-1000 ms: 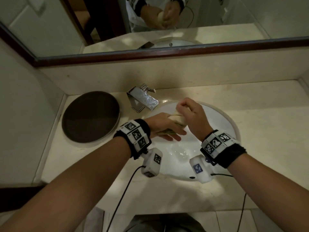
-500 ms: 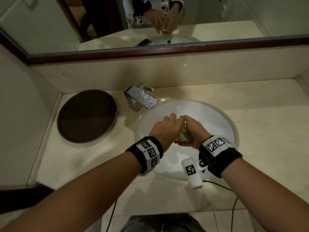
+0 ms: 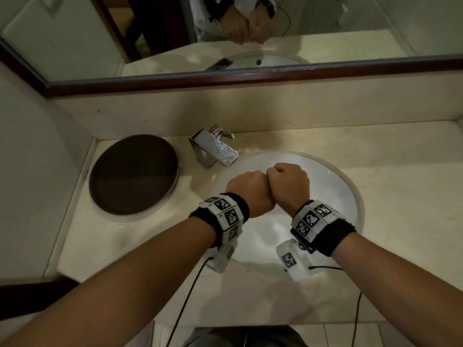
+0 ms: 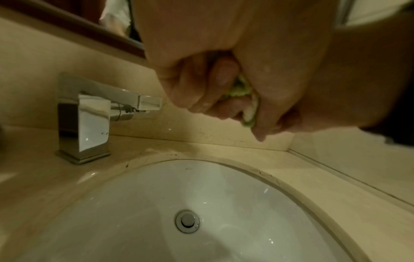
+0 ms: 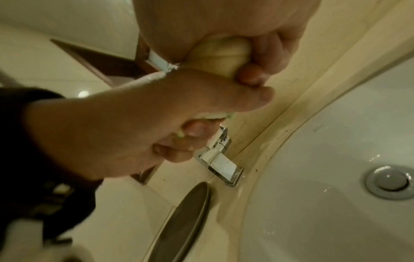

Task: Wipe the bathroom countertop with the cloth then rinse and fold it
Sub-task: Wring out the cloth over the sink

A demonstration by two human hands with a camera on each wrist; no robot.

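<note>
Left hand (image 3: 250, 194) and right hand (image 3: 288, 185): both fisted tight round the cloth (image 5: 220, 55), knuckles touching, held over the sink (image 3: 350, 196) just in front of the faucet (image 3: 215, 149). Cloth rolled into a pale, green-edged wad, almost wholly buried in the two fists; hidden from the head view, peeking out between the fingers (image 4: 201, 85) in the wrist views. Looks like wringing after the rinse. Risks from here, as a guess: uneven twisting, leaving water in the middle and a sodden fold later; drips onto the wiped desk (image 3: 388, 156) if carried out of the sink too soon; wet wad slipping through a loosened grip into the basin; a knock against the faucet, close behind the fists.
</note>
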